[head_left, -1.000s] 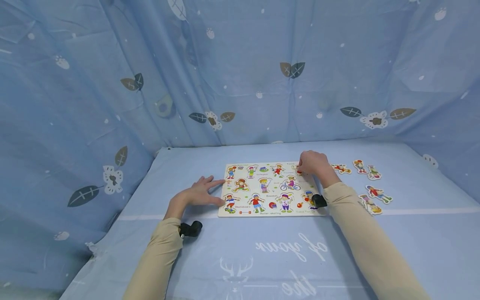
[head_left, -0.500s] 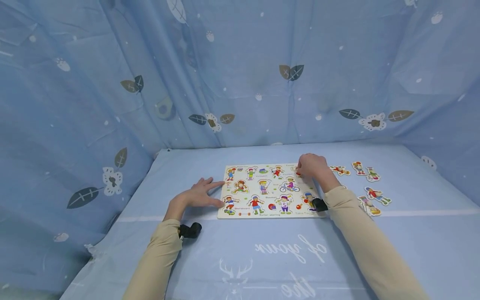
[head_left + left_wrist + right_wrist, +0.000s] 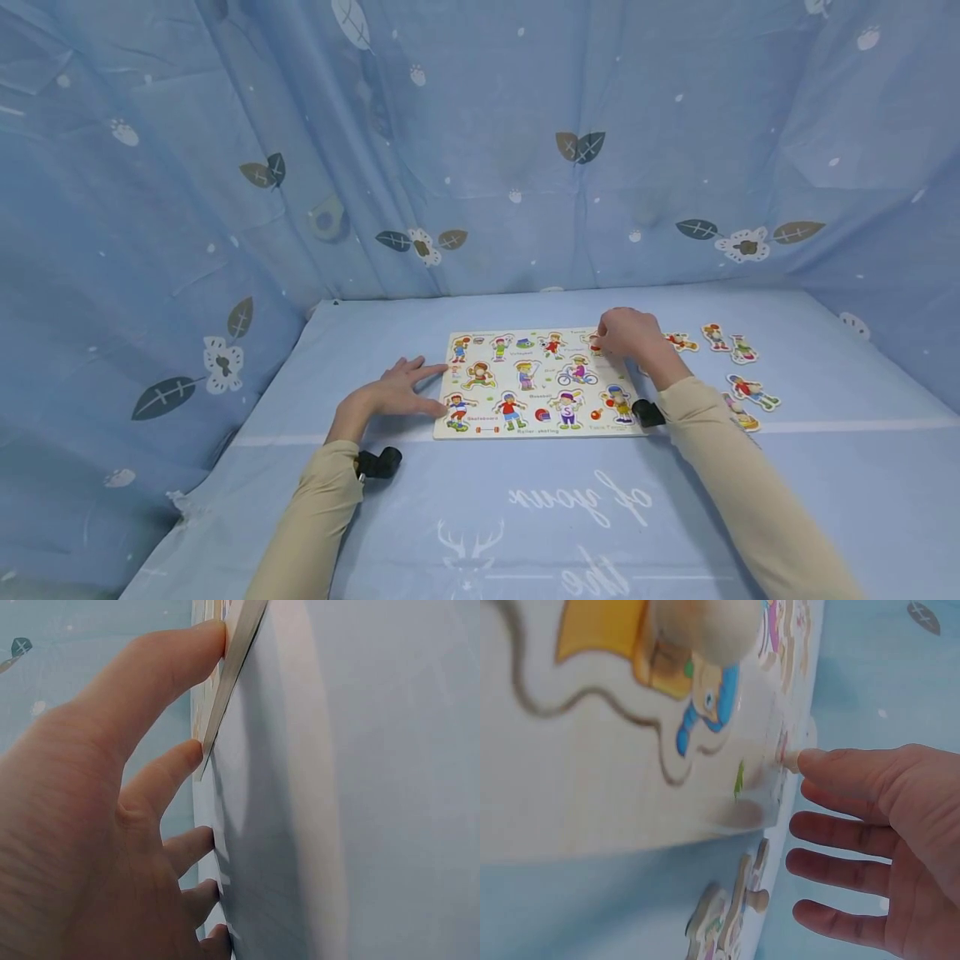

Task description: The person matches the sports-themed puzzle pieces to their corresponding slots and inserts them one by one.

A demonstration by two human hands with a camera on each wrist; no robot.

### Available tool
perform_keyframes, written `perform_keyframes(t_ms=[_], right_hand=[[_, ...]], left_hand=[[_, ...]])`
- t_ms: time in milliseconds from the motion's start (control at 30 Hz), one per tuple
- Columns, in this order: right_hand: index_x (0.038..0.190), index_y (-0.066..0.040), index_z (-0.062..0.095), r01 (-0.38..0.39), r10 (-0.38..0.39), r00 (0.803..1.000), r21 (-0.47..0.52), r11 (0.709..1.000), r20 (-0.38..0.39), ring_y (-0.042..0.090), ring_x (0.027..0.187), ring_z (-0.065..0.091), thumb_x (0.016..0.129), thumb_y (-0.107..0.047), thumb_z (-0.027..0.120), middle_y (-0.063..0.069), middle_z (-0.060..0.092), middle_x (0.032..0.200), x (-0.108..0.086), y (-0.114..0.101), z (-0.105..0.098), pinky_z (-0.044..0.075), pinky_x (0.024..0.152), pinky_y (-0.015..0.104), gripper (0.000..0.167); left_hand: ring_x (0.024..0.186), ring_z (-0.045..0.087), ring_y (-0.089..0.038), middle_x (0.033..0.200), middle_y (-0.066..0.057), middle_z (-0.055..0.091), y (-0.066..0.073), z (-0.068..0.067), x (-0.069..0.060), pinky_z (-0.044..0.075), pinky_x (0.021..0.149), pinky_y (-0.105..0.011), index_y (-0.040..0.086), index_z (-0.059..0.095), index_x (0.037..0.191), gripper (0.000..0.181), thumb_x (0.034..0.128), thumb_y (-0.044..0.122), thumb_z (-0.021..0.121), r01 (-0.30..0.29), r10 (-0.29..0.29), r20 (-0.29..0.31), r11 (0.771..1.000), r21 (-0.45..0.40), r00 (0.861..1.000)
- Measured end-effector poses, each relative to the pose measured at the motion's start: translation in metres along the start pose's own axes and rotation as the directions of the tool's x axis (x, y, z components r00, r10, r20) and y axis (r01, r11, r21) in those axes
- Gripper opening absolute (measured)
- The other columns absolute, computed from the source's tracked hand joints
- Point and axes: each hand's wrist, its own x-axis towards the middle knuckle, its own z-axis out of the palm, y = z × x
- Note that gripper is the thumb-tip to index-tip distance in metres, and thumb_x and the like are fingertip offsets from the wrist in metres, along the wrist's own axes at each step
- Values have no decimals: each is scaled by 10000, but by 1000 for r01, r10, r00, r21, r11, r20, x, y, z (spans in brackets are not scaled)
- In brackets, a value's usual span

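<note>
A wooden peg puzzle board (image 3: 540, 396) with painted sports figures lies flat on the table in the head view. My left hand (image 3: 393, 392) is spread beside its left end; in the left wrist view the thumb (image 3: 214, 641) and index finger (image 3: 193, 752) touch the board's edge. At the far right corner my right hand (image 3: 632, 335) pinches the small wooden knob (image 3: 790, 760) of a puzzle piece (image 3: 596, 343), between thumb and index finger. The other fingers of that hand are loosely bent. That piece is mostly hidden, so how it sits in its slot is unclear.
Several loose knobbed figure pieces lie right of the board, such as a red-shirted figure (image 3: 752, 392), a lying figure (image 3: 681, 342) and an upright figure (image 3: 715, 337). A patterned blue curtain (image 3: 480, 167) hangs behind the table. Black wrist cameras sit on both sleeves.
My right hand stays at the board's far right corner, while its wrist and sleeve shift slightly right, uncovering more of the near right figure. The left hand keeps its place.
</note>
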Motion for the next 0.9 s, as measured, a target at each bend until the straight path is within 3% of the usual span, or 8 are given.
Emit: perform_keyframes(t_ms=[300, 900], right_hand=[[1170, 2, 671, 0, 0, 1000, 15, 1000, -3, 332, 1033, 611, 955, -230, 636, 175, 667, 1159, -10, 9, -8, 490, 879, 538, 318], [1182, 10, 659, -6, 7, 1000, 50, 999, -18, 276, 903, 618, 956, -214, 630, 168, 671, 1094, -18, 34, -20, 510, 812, 502, 320]], left_hand=[[1509, 0, -435, 1653, -156, 131, 0, 1, 0, 121, 1149, -698, 298, 338, 1552, 889, 795, 573, 713, 6, -6, 1, 1000, -2, 1000], [1503, 11, -452, 1648, -173, 139, -1, 0, 2, 118, 1148, -700, 281, 340, 1553, 899, 790, 580, 711, 0, 0, 3, 1000, 1, 1000]])
